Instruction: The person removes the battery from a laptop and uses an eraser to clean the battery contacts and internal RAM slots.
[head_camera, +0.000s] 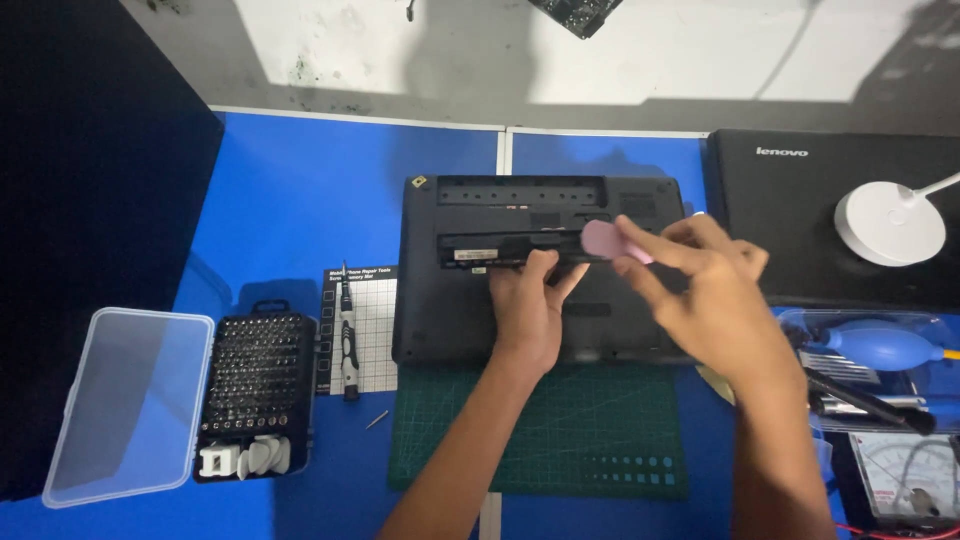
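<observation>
Black plastic laptop (470, 330), turned bottom side up, lies on a green gridded cutting mat (590, 440) over the blue table (300, 200). Its long battery bay near the rear edge looks open and empty, so I judge the battery already removed, while the main bottom cover is still seated on the case.

The left hand (527, 305) rests flat on the underside, fingertips pressed at the lower edge of the bay. The right hand (705, 295) hovers just above the laptop's right half and pinches a small pink plastic pry pick (604, 240) between thumb and forefinger, its rounded end pointing at the bay. Whether the pick touches the case I cannot tell.

A black precision screwdriver (348, 335) lies on a white gridded screw mat (372, 330) just left of the laptop, and the mat's squares look bare, so few if any screws appear to be sorted yet. One small loose screw or bit (377, 420) lies near the mat's corner. Farther left stands an opened black bit set case (255, 395) with its clear lid (125, 400) folded out. Opening up the case seems to be at an early stage.
</observation>
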